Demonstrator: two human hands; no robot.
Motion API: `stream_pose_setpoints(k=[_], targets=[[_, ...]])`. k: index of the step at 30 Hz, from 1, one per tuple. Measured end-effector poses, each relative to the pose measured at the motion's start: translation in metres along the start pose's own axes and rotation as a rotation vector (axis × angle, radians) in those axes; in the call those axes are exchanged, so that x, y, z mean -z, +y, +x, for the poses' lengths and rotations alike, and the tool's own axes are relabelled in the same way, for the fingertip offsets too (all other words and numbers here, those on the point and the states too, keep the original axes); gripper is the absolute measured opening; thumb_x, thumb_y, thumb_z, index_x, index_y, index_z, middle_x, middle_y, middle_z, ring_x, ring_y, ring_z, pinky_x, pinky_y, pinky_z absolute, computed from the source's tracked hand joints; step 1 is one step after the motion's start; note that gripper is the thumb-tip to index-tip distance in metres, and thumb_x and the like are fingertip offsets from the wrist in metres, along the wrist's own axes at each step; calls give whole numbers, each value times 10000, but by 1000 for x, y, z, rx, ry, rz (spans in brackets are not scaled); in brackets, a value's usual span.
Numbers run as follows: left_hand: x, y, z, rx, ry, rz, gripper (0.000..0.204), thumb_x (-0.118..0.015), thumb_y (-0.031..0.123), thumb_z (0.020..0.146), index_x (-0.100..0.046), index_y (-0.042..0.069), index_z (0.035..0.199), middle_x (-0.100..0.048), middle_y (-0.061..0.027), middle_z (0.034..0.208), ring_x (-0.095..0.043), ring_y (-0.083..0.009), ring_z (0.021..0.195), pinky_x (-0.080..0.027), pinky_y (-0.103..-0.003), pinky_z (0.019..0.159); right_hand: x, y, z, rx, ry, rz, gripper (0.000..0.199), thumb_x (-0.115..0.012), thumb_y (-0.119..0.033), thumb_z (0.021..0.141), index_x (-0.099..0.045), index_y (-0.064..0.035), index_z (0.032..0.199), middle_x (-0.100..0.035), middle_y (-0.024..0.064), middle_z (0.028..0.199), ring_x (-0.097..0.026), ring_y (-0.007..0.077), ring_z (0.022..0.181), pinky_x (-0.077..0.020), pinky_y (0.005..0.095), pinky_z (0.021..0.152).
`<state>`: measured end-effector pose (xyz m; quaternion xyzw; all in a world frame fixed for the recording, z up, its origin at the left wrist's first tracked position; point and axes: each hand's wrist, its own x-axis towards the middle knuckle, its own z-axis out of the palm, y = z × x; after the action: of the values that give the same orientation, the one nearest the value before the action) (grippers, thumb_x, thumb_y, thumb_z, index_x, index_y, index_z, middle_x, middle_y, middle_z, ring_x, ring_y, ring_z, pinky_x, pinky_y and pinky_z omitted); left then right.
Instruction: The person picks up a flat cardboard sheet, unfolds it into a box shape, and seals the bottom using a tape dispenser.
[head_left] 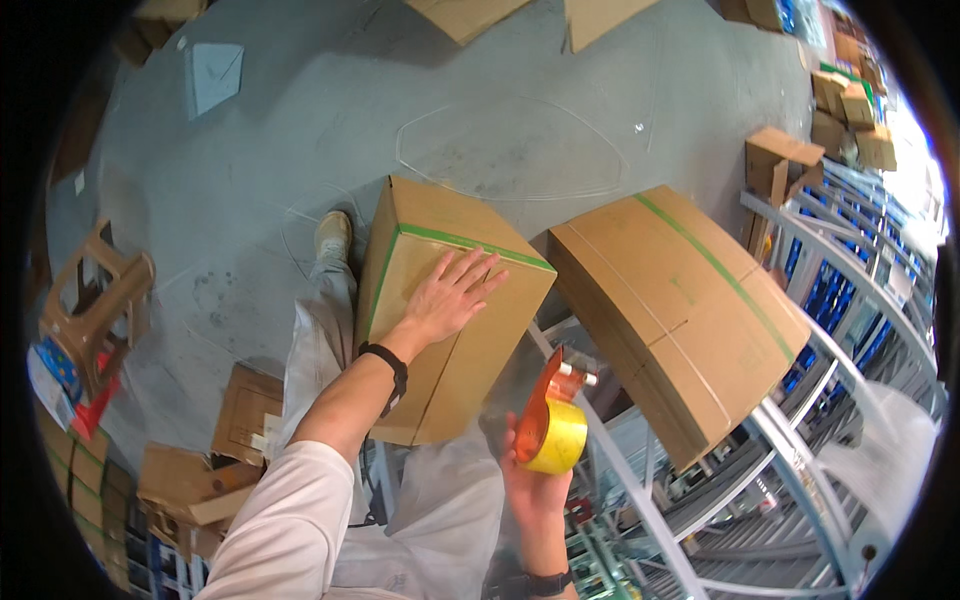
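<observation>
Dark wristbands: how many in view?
2. Left wristband, behind the left hand, which is spread on the carton; right wristband, behind the right hand, which holds the tape dispenser. The left sleeve could hide another.

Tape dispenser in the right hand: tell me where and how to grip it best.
Grip the tape dispenser probably by its rounded roll end, from the person's side, where the right hand holds it: the broad yellow tape roll fills the palm, while the narrower end with white rollers points away.
</observation>
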<state>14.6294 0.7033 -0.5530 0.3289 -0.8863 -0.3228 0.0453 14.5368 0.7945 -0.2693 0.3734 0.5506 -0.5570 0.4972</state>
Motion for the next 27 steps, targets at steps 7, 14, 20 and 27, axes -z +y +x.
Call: stream_pose_setpoints(k=[7, 14, 20, 27], targets=[[-18, 33, -4, 256, 112, -36, 694, -589, 221, 908, -394, 175, 1573, -352, 11, 1645, -327, -215, 1507, -266, -512, 1210, 6, -38, 78, 172, -8, -398, 571, -467, -44, 854, -494, -74, 1423, -599, 74, 1290, -604, 179, 1074, -517, 357, 974], [-30, 40, 1, 202, 72, 150, 763, -598, 270, 853, -380, 165, 1577, -355, -3, 1644, -323, -235, 1509, -268, -515, 1207, 35, -118, 171, 54, -220, -388, 540, -485, -42, 838, -528, -42, 1377, -618, 59, 1260, -585, 145, 1089, -512, 332, 969], [-34, 29, -16, 251, -39, 287, 776, -560, 312, 871, -338, 172, 1601, -251, -2, 1687, -236, -256, 1547, -208, -545, 1228, 25, -208, 208, -121, -256, -450, 433, -472, -75, 849, -582, 59, 1246, -672, 160, 1239, -675, 262, 1118, -562, 399, 980], [-27, 33, -10, 242, -26, 344, 789, -524, 302, 888, -282, 118, 1616, -237, -48, 1691, -207, -294, 1557, -175, -569, 1230, -37, -307, 233, 181, -267, -776, 359, -501, -64, 852, -603, 48, 1177, -660, 93, 1055, -661, 185, 918, -564, 310, 827]])
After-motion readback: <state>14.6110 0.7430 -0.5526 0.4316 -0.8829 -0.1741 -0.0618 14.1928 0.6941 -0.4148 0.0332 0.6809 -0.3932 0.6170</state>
